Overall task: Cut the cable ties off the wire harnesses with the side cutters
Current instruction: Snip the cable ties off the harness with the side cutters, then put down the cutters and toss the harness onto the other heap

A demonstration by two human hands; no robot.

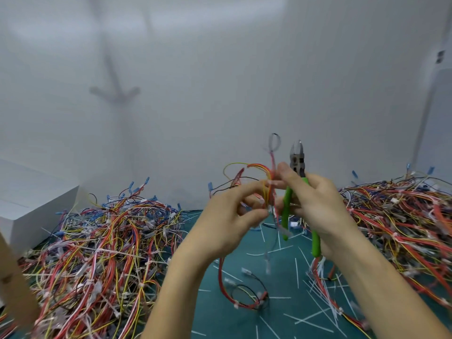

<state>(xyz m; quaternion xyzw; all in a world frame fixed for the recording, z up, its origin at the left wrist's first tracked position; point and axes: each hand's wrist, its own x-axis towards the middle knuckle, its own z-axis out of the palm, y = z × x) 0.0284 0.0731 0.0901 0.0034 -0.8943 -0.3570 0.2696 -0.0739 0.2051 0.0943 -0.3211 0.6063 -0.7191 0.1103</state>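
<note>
Green-handled steel side cutters [297, 172] in right hand [315, 204]; left hand [227, 216] pinches thin wires [267, 184].

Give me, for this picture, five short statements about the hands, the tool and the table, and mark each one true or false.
1. The right hand holds green-handled side cutters. True.
2. The cutters' jaws point down at the mat. False: they point up, slightly apart.
3. The left hand pinches the wire harness held up between both hands. True.
4. The mat is bare. False: loose white cable ties lie scattered on it.
5. Harnesses are piled only on the left. False: a left pile and a right pile flank the mat.
</note>
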